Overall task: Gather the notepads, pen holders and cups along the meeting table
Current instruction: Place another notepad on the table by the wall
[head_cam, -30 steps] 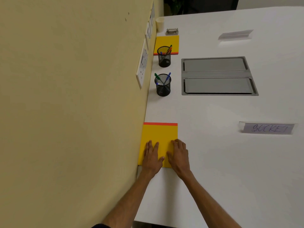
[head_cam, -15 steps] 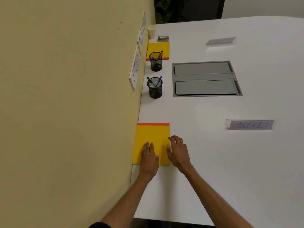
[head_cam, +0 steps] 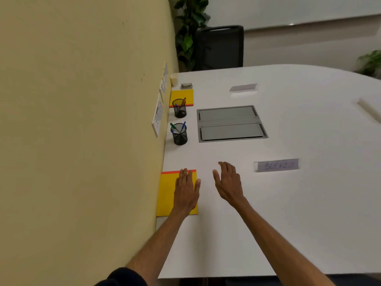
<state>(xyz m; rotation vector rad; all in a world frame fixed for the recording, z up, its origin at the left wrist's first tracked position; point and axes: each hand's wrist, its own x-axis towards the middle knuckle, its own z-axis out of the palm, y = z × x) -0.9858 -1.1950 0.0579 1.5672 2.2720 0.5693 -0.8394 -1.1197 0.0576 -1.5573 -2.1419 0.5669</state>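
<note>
A yellow notepad with an orange top edge (head_cam: 168, 193) lies on the white table (head_cam: 288, 213) against the wall. My left hand (head_cam: 186, 190) rests flat over its right half, fingers together and extended. My right hand (head_cam: 228, 182) hovers open to the right of the pad, off it. Farther along the wall stand two black mesh pen holders, the near one (head_cam: 179, 135) and the far one (head_cam: 180, 109), both with pens. Behind them lies a second yellow notepad (head_cam: 182, 94). A pale cup (head_cam: 173, 79) stands at the far end by the wall.
The yellow wall (head_cam: 82, 120) with sockets (head_cam: 157, 117) borders the table's left side. A grey recessed cable box (head_cam: 231, 123) sits mid-table. Name holders stand at the right (head_cam: 276, 165) and far back (head_cam: 243, 87). A small metal clip (head_cam: 186, 86) lies near the cup. A dark chair (head_cam: 219, 48) stands beyond.
My right hand has lifted off the near notepad and moved right, away from it. My left hand has slid forward over the pad. The view has tilted up.
</note>
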